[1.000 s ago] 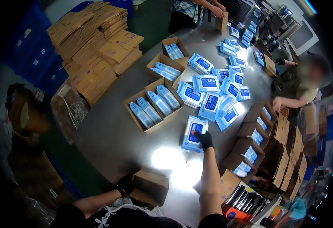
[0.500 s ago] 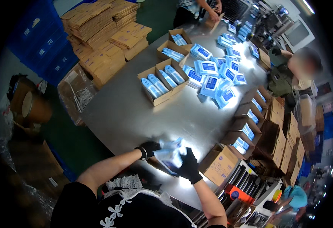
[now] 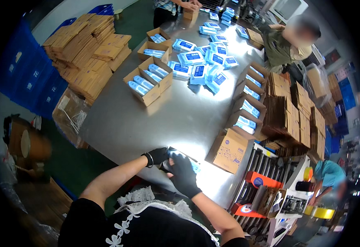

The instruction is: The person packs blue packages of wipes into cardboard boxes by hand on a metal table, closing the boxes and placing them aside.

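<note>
Both my hands wear dark gloves, with bare fingertips showing on the right one. My right hand (image 3: 184,176) curls over a blue-and-white wet-wipe pack (image 3: 195,165) low at the near table edge. At the pack's left end is my left hand (image 3: 158,156), its fingers partly hidden against the pack and a dark edge. That edge may be the wall of a carton beneath; my hands cover most of it. Farther up lies a loose pile of wet-wipe packs (image 3: 198,74). Left of the pile, an open carton (image 3: 150,97) holds several packs on edge.
A closed carton (image 3: 230,151) sits on the right, beside a row of filled open cartons (image 3: 245,108). Flattened cardboard stacks (image 3: 87,57) stand at left, near blue crates (image 3: 27,78). A roller conveyor (image 3: 252,173) is at lower right. Co-workers (image 3: 289,45) work around the metal table (image 3: 147,127).
The pack between my hands has gone lower, and my right hand has moved left over its top. The whole view has shifted, so the table's contents appear farther left and higher.
</note>
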The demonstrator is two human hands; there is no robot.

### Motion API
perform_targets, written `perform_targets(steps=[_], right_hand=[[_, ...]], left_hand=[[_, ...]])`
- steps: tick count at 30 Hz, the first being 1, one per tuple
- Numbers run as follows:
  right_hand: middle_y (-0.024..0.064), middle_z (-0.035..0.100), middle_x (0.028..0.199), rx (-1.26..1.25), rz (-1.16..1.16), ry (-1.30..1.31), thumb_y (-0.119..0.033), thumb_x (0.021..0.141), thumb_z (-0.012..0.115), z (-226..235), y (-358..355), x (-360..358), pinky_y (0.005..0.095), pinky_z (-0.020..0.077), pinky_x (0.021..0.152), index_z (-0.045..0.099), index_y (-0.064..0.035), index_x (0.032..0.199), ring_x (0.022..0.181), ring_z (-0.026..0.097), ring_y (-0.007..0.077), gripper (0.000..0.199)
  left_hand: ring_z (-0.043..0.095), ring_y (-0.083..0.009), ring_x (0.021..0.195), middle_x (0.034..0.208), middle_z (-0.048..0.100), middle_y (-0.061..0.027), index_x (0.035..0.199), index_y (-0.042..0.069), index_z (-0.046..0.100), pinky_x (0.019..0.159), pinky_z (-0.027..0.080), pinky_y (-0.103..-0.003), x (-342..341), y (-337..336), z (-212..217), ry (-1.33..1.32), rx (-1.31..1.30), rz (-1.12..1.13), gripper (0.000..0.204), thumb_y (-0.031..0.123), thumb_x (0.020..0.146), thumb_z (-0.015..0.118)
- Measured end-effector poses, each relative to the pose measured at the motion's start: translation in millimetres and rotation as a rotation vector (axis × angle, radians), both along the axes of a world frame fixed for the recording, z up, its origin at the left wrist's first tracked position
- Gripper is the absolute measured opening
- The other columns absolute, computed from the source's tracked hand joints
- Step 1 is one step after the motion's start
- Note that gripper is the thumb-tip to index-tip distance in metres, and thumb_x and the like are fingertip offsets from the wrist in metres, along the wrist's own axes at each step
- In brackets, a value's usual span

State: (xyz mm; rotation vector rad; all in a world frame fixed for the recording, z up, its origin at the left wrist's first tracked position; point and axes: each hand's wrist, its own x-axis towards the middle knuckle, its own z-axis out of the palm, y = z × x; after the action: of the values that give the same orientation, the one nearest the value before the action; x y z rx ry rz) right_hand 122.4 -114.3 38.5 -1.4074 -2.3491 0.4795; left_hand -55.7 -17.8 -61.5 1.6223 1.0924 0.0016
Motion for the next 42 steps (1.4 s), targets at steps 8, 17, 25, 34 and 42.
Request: perform_targets(steps=[8,17,25,34,42], right_hand=[[0.0137,0.065,0.1,-0.541,-0.405,0.412,-0.036,0.074,0.073,-11,-45,35,0.041,0.0483,0.081,0.064,-0.0032,0.1,0.093,0.061,0.03,0.043],[0.0124,0.06,0.102,-0.228,-0.06,0.245,-0.039,0.072,0.074,-69,-28,69,0.0412,0.0478,0.079,0.057,-0.0082,0.113,0.092,0.059,0.0313,0.054],[0.0109,0.065,0.081,-0.479,0.357,-0.36,-0.055,0.069,0.065,-39,15,17,0.0413,0.05,0.072,0.066,-0.011,0.094,0.08,0.065,0.0298,0.051],[0.0107,0.067,0.086,-0.262,-0.071,0.475,-0.021,0.077,0.067,-102,20,43,0.0377,0.05,0.078,0.061,-0.0068,0.1,0.084,0.065,0.0284,0.027],[0.0135,0.05,0.13,-0.018,-0.396,0.035,-0.036,0.085,0.058,-40,-6,-10,0.0535,0.0211,0.108,0.041,-0.0068,0.134,0.127,0.041,0.0292,0.06]], left_hand=[[0.06,-0.0367,0.069,0.071,0.06,-0.0153,0.079,0.008,0.052,0.06,0.046,-0.046,-2,-47,52,0.239,0.4,0.335,0.019,0.026,0.079,0.057],[0.062,-0.0338,0.073,0.08,0.064,-0.0125,0.086,0.01,0.061,0.067,0.049,-0.045,32,-40,42,0.242,0.501,-0.432,0.03,0.039,0.084,0.053],[0.062,-0.0326,0.088,0.094,0.064,-0.0157,0.102,0.008,0.06,0.081,0.048,-0.039,12,-41,39,0.043,0.364,-0.615,0.06,0.059,0.071,0.067],[0.058,-0.0211,0.09,0.098,0.056,-0.0115,0.099,0.003,0.049,0.076,0.047,-0.035,11,-45,-7,-0.019,0.615,0.19,0.051,0.027,0.067,0.08],[0.044,-0.0244,0.116,0.122,0.047,-0.0112,0.124,0.003,0.041,0.102,0.034,-0.038,19,-50,-106,-0.293,0.107,-0.06,0.048,0.032,0.089,0.057]])
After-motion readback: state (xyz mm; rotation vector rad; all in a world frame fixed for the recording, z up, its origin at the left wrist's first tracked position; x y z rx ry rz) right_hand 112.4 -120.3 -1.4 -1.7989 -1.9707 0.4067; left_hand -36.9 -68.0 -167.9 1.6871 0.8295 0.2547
